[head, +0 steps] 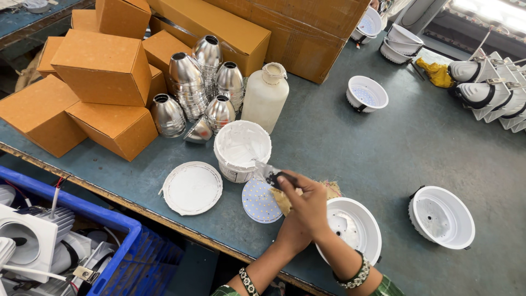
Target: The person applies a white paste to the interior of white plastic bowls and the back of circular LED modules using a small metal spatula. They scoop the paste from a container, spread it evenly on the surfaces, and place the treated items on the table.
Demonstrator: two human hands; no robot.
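While your right hand (pixel 309 200) pinches a paste-smeared spatula (pixel 268 174) over the round LED board (pixel 258 201), your left hand (pixel 290 237) sits hidden beneath; its grip can't be told.

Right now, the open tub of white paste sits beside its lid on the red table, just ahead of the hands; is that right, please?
Not quite: the table is dull blue-green, not red. The rest holds in the head view: the open tub of white paste sits beside its lid, just ahead of the hands, with the right hand holding a small brush.
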